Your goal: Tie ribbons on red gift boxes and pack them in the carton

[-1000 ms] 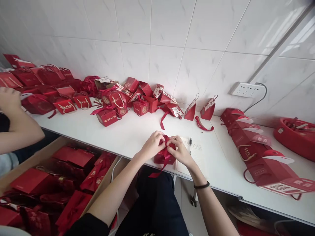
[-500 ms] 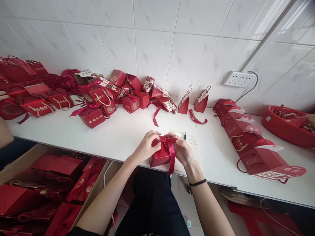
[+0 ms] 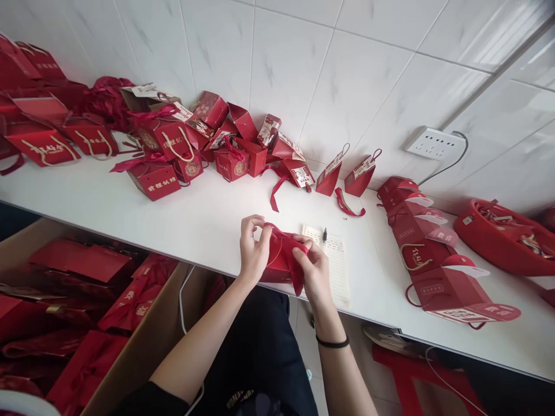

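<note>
Close to the table's front edge sits a red gift box [image 3: 277,271] with a dark red ribbon [image 3: 288,248] over its top. My left hand [image 3: 255,245] pinches one part of the ribbon at the upper left of the box. On the other side, my right hand [image 3: 313,263] grips the ribbon between thumb and fingers, and a wide end hangs down beside the palm. The ribbon is stretched between both hands and covers much of the box top. Beside my right hand lies a lined notepad [image 3: 340,271] with a black pen [image 3: 325,234] on it.
Several red gift boxes [image 3: 156,179] crowd the table's left and back. Two wedge-shaped red boxes [image 3: 359,176] stand near the wall. A row of red boxes [image 3: 448,283] and a red basin [image 3: 498,237] are on the right. Below left is an open carton [image 3: 151,306] of red packages.
The ribbon's bow shape over the box has given way to a taut, spread band between my hands. My left hand has lifted and turned upright. The view has shifted.
</note>
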`<action>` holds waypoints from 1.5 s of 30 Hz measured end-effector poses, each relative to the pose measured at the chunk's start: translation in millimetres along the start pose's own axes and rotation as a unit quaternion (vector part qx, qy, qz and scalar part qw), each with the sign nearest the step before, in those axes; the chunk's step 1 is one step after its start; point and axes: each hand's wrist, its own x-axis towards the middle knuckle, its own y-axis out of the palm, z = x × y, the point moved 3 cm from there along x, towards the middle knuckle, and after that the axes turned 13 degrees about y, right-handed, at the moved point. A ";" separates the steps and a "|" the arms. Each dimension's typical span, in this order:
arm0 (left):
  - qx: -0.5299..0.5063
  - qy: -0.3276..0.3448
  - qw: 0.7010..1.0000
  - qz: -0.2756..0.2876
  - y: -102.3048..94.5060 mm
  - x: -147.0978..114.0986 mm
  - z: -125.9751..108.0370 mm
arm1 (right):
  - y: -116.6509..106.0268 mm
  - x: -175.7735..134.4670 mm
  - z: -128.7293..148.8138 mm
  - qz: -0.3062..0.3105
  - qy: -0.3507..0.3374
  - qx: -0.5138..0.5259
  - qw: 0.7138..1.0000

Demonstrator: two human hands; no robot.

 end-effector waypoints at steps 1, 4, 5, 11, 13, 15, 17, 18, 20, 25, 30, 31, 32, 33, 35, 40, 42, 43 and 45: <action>-0.006 -0.008 1.000 -0.024 -1.0 -1.3 0.6 | 0.3 0.3 -1.1 -0.006 0.012 0.016 1.000; -0.025 -0.026 0.996 -0.079 -4.4 -2.8 0.7 | 1.9 2.7 -2.5 -0.007 0.042 0.061 0.997; -0.036 -0.037 0.994 -0.093 -5.8 -2.6 1.1 | 2.2 3.6 -2.4 -0.007 0.046 0.077 0.996; -0.117 -0.159 0.954 -0.227 -22.6 0.4 17.7 | -2.5 8.1 -7.1 0.019 0.058 0.233 0.971; -0.160 -0.187 0.938 -0.243 -28.0 2.2 24.8 | -7.4 8.9 -8.8 0.016 0.054 0.242 0.969; -0.201 -0.209 0.929 -0.228 -33.1 4.7 29.9 | -14.0 9.5 -9.6 -0.004 0.054 0.238 0.970; -0.213 -0.234 0.929 -0.194 -39.5 7.0 32.9 | -21.0 9.6 -9.6 -0.028 0.056 0.238 0.969; -0.211 -0.247 0.930 -0.173 -43.2 7.8 33.7 | -24.2 9.3 -9.4 -0.037 0.054 0.238 0.969; -0.203 -0.268 0.933 -0.128 -50.8 8.8 33.7 | -29.2 8.0 -8.6 -0.050 0.044 0.221 0.973; -0.234 -0.270 0.932 -0.054 -64.0 6.8 24.0 | -25.2 -2.4 -1.4 -0.050 -0.034 -0.060 0.996; -0.299 -0.280 0.910 -0.061 -70.9 3.8 16.0 | -8.8 -12.4 6.9 -0.017 -0.120 -0.294 0.948; -0.309 -0.280 0.907 -0.065 -72.6 4.1 16.1 | -7.8 -12.9 7.6 -0.015 -0.124 -0.297 0.947; -0.316 -0.279 0.904 -0.068 -74.6 4.8 16.5 | -7.9 -12.8 7.9 -0.016 -0.123 -0.287 0.950; -0.319 -0.275 0.904 -0.071 -76.7 5.8 17.1 | -9.1 -12.2 7.7 -0.022 -0.117 -0.268 0.956; -0.322 -0.264 0.907 -0.067 -80.4 8.2 17.7 | -14.1 -10.0 6.2 -0.043 -0.088 -0.210 0.973; -0.280 -0.216 0.935 -0.016 -82.4 15.6 12.9 | -29.2 -1.4 7.0 -0.075 -0.023 0.046 0.996; -0.243 -0.193 0.951 -0.008 -81.8 18.7 10.0 | -34.8 4.1 13.6 -0.077 -0.026 0.141 0.987; -0.228 -0.184 0.956 -0.007 -81.4 20.2 8.5 | -37.9 7.1 18.2 -0.082 -0.032 0.172 0.981; -0.208 -0.174 0.962 -0.019 -81.3 23.3 5.8 | -44.4 13.3 29.0 -0.097 -0.044 0.215 0.971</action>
